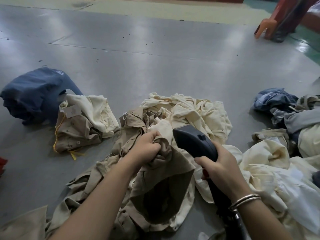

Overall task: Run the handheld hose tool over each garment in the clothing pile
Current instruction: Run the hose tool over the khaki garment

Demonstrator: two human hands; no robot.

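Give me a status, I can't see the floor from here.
Left hand grips bunched tan garment. Right hand holds hose tool, head over cream garment. Nothing in the way.

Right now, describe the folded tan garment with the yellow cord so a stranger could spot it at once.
Start at the dark blue garment bunched on the grey floor at far left. Just to its right sits a small separate stack, cream cloth on top, and the tan garment lies under it. Only this one has a yellow cord along its left edge and a paper tag.
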